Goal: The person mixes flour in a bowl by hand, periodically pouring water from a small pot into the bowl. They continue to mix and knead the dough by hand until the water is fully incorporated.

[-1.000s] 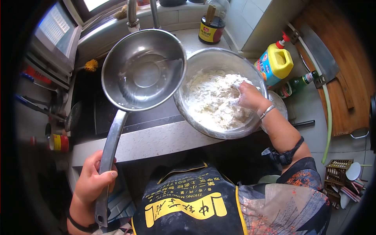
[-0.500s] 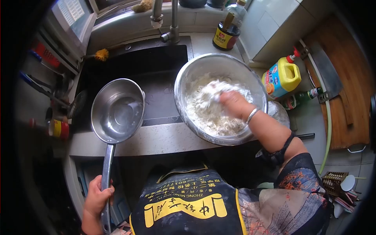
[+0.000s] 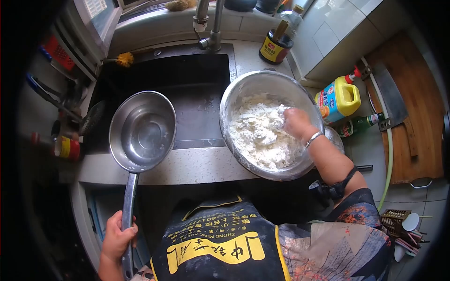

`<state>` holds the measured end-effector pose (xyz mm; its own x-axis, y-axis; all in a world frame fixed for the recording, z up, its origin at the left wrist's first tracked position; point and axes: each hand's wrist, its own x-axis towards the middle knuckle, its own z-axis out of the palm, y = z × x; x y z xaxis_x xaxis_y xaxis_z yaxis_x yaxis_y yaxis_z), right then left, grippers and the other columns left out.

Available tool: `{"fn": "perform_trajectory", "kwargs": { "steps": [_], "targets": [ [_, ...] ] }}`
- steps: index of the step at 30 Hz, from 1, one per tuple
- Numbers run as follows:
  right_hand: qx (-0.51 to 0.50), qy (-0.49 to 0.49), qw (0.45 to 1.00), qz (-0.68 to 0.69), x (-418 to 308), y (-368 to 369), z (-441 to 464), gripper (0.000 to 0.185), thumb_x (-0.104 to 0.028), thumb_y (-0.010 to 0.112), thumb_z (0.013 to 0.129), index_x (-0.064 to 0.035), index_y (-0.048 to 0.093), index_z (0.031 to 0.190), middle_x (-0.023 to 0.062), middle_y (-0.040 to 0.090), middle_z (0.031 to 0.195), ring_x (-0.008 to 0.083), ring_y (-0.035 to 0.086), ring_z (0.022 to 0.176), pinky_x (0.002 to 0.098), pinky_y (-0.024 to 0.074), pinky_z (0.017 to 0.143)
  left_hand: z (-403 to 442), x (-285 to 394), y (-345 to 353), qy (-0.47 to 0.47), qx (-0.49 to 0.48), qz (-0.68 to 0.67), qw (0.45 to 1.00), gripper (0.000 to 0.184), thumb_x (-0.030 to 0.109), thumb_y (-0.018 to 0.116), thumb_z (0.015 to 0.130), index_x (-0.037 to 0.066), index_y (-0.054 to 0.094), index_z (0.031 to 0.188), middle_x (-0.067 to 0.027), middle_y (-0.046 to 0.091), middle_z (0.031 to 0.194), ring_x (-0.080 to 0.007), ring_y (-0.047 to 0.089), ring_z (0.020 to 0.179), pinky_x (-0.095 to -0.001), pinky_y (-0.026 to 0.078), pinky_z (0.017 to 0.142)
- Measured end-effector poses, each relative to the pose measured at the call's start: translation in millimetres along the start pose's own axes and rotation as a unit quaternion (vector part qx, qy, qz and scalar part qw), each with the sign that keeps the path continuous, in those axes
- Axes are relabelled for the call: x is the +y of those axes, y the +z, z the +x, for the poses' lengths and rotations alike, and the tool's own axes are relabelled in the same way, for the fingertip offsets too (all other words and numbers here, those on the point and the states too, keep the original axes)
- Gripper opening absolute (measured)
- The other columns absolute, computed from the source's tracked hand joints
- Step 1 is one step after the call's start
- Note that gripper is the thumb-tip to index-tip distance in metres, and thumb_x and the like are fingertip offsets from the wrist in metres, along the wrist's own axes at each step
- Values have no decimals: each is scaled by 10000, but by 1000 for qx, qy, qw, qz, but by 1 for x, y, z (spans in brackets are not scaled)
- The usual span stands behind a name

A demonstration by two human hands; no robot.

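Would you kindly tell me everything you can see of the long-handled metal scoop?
The metal scoop has a round, deep, silvery bowl with a shiny inside and a long, straight handle of duller grey. The left hand grips the handle, and nothing else visibly touches the scoop. Its open mouth faces up, in view over the counter edge and sink; whether it holds liquid is unclear.

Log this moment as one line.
left grip: on handle of round silver metal pan | pan: partly over black rectangular sink | right grip: inside wide silver metal bowl, at lumpy white floury mixture
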<state>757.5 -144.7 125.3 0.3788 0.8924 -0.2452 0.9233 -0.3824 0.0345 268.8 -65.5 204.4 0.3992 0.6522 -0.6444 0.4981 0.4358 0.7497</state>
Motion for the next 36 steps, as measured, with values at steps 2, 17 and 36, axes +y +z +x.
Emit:
{"fn": "perform_trajectory", "kwargs": {
  "steps": [2, 17, 36],
  "targets": [
    [16, -41, 999, -8, -9, -12, -4, 254, -240, 624, 677, -31, 618, 822, 159, 600, 853, 295, 584, 822, 369, 467, 737, 3, 2, 1, -4, -7, 4, 1000, 250, 83, 567, 665, 6, 446, 869, -48, 493, 598, -120, 477, 418, -223, 403, 403],
    [-94, -226, 969, -20, -88, 22, 21, 158, -66, 499, 701, -47, 643, 764, 150, 625, 810, 288, 614, 797, 376, 473, 713, 11, 30, 18, -16, -10, 48, 999, 199, 54, 582, 670, 13, 458, 820, -31, 483, 615, -96, 479, 451, -216, 404, 428],
    [-173, -221, 937, 209, -80, -17, 34, 239, -116, 587, 650, -74, 633, 880, 172, 610, 836, 335, 583, 799, 378, 458, 721, 28, 38, 33, 13, -43, 65, 997, 223, 75, 597, 660, 14, 468, 832, -17, 485, 614, -78, 472, 458, -203, 386, 429]
  ]
}}
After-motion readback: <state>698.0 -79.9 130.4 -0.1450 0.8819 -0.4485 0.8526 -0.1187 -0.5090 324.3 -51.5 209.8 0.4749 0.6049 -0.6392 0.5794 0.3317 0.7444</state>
